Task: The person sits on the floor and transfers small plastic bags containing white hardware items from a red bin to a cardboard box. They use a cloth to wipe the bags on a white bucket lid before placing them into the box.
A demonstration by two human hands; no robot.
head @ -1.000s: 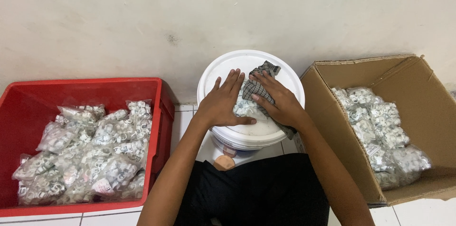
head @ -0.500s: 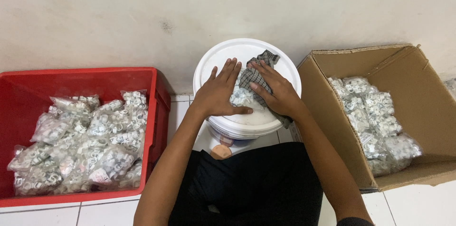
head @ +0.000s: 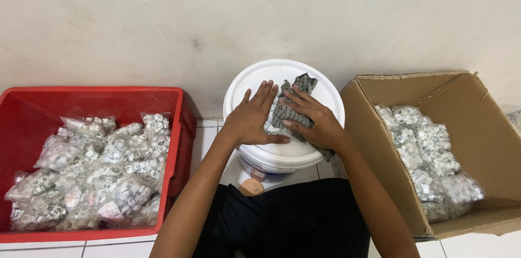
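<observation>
Both hands lie flat and spread on the white bucket lid (head: pixel 255 76), the left hand (head: pixel 252 119) gripping nothing, the right hand (head: pixel 315 119) pressing down a grey checked cloth (head: pixel 290 103), between the red crate (head: pixel 92 98) and cardboard box (head: pixel 477 106) of bagged white rings.

Two bare forearms run up from the bottom edge — no sleeves, watch, bracelet or rings in sight. The left hand (head: pixel 254 118) and right hand (head: pixel 313 119) are gloveless, the nails short and plain. Below them is black clothing (head: pixel 282 220) — smooth, unpatterned fabric across the lap, its cut impossible to make out.
</observation>
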